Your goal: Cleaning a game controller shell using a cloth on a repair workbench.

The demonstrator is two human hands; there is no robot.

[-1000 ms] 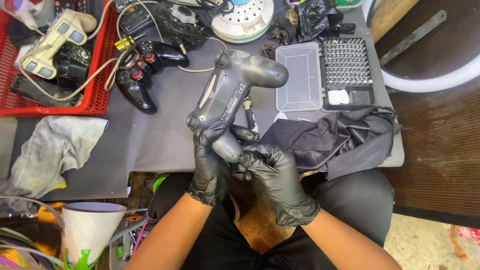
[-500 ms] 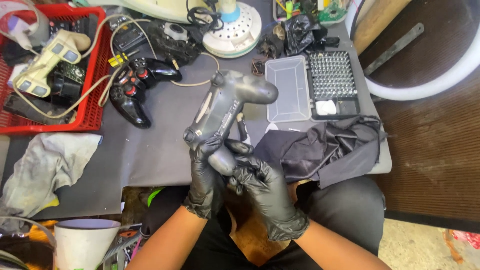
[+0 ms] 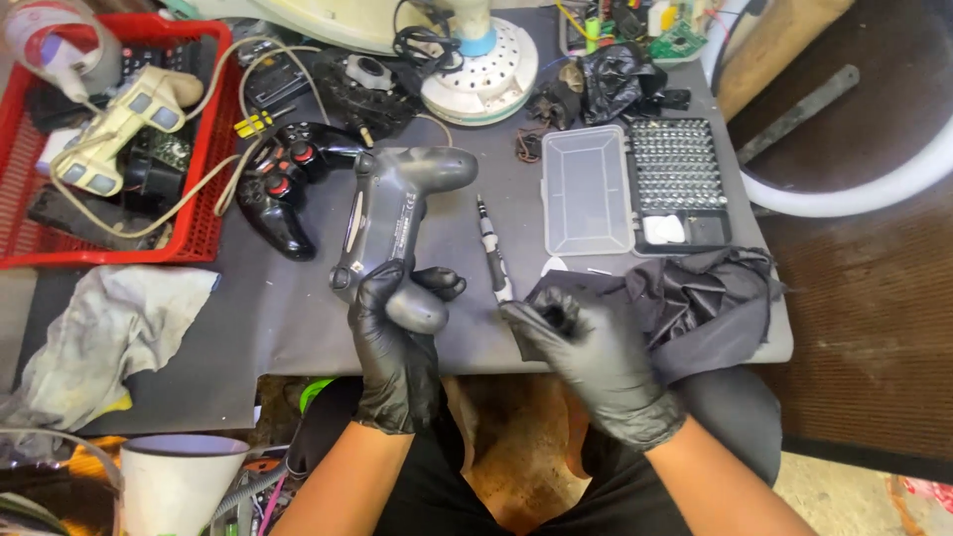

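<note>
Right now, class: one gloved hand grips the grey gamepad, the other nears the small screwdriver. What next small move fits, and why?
Probably close the right hand on the screwdriver: it lies on the mat beside the fingertips, while the left hand already holds the grey gamepad.

Cluttered repair table over a worn brown floor

A dark grey table (image 3: 298,328) spreads out beyond the fingers, evenly lit with soft shadows. Right of the fingers lies brown, scuffed floor (image 3: 864,328), crossed by a curved white tube (image 3: 854,194) and a grey metal bar (image 3: 794,114). Far left of the fingers a red plastic basket (image 3: 204,149) sits on the table; below it, a crumpled grey rag (image 3: 109,328).
</note>
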